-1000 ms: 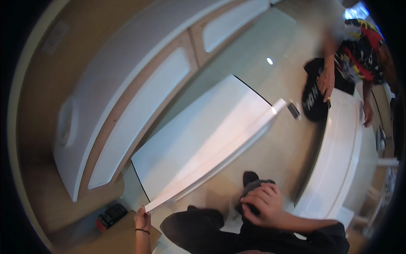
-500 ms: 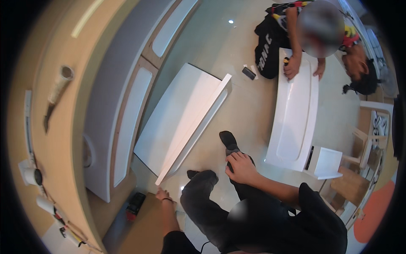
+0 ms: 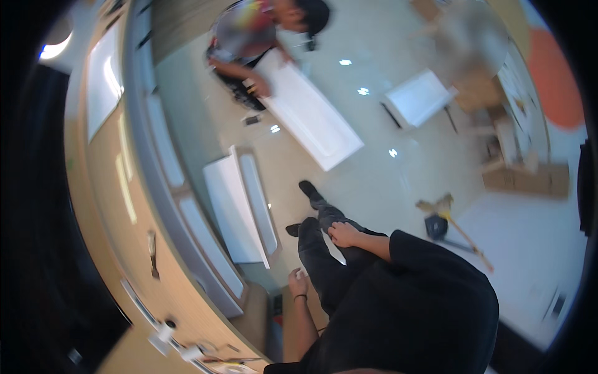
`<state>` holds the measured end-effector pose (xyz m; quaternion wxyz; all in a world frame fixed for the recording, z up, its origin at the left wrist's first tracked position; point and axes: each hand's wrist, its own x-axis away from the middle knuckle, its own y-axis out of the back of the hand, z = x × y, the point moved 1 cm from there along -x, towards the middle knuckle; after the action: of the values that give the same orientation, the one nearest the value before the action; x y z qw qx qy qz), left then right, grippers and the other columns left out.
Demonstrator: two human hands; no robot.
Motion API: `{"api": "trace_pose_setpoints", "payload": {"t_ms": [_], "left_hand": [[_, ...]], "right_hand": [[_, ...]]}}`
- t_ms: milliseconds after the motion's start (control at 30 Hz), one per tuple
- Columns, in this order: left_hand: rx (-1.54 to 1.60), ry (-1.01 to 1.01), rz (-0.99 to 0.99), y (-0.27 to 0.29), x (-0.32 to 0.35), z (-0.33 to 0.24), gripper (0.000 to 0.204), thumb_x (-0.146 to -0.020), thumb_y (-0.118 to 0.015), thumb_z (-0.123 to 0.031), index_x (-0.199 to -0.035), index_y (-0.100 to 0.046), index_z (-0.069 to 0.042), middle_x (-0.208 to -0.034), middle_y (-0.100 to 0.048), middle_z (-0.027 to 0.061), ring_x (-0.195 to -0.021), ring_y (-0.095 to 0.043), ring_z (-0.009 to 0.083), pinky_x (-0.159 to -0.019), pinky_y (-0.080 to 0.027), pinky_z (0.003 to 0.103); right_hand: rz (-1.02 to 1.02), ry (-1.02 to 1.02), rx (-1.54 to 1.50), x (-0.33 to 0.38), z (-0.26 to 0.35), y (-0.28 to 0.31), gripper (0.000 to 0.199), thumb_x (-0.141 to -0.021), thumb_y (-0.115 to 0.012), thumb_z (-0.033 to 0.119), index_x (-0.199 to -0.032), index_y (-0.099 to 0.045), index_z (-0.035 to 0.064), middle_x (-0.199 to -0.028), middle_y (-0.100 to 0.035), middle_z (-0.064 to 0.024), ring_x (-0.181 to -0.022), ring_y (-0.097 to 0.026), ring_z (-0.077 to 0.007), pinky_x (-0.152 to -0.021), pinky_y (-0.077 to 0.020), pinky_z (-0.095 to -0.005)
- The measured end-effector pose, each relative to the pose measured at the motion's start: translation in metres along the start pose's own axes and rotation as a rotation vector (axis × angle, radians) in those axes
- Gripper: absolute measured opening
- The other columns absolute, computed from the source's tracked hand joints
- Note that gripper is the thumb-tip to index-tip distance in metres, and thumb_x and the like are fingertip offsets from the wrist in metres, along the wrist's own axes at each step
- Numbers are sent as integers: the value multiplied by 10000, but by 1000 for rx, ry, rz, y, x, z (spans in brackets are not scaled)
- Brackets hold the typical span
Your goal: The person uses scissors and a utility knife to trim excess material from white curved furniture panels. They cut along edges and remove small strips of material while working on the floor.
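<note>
White panel [image 3: 235, 215] lying on the glossy pale floor [image 3: 398, 181].
I am resting my right hand [image 3: 343, 234] on my knee, grip loose; my left hand [image 3: 298, 283], grip empty, is hovering near the panel's corner.

Floor [image 3: 398, 181]: pale glossy tile, ceiling-light glints on it. Left side: long wood-tone wall unit [image 3: 106, 206] with grey-white trim and panel doors, curving through frame from fisheye. Bright window [image 3: 103, 75] upper left, strong glare. White board [image 3: 420, 96] flat on floor upper right, cardboard boxes [image 3: 526, 177] near far wall. Broom and dustpan [image 3: 445, 218] on floor at right. Orange round patch [image 3: 554, 75] far upper right, blurred. Far-right wall white.
</note>
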<state>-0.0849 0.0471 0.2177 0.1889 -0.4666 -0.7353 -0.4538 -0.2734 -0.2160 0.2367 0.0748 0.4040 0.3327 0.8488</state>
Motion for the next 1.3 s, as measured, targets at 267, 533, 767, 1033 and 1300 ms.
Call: {"api": "trace_pose_setpoints", "payload": {"t_ms": [267, 533, 767, 1033, 1300], "left_hand": [[-146, 353, 281, 113, -65, 37, 210, -850, -701, -105, -1029, -699, 5, -879, -722, 144, -796, -707, 244, -653, -558, 375], [-584, -486, 18, 24, -137, -221, 425, -913, -515, 95, -1326, -475, 6, -1141, -672, 262, -922, -699, 256, -707, -586, 351], [-368, -835, 95, -182, -58, -393, 259, -903, -687, -97, -1155, -639, -58, -973, -757, 132, -885, -720, 217, -765, -566, 338], [-758, -476, 111, -308, -91, -428, 264, -839, -684, -94, -1100, -683, -52, -914, -755, 152, -770, -729, 226, -729, -591, 329], [-644, -429, 290, -455, -101, -577, 423, -714, -820, -241, -1092, -725, -74, -1000, -749, 138, -974, -707, 308, -854, -563, 393]], "right_hand": [[-478, -581, -691, 182, -86, -23, 196, -861, -627, 228, -1003, -639, 94, -1042, -645, -160, -1031, -633, -363, -862, -520, -471], [-524, -868, -948, 344, -179, -149, 246, -778, -689, 157, -1018, -701, 106, -958, -723, -163, -960, -692, -349, -853, -545, -457], [-840, -1129, -916, 440, -317, -186, 277, -879, -658, 266, -1107, -689, 110, -957, -731, -165, -973, -694, -357, -868, -550, -457], [-920, -1017, -1416, 445, -434, -198, 285, -953, -580, 220, -1170, -617, 38, -923, -719, -147, -694, -718, -213, -598, -562, -344], [-661, -843, -1069, 466, -529, -168, 285, -890, -592, 255, -994, -733, 30, -976, -728, -201, -935, -722, -293, -798, -541, -408]]}}
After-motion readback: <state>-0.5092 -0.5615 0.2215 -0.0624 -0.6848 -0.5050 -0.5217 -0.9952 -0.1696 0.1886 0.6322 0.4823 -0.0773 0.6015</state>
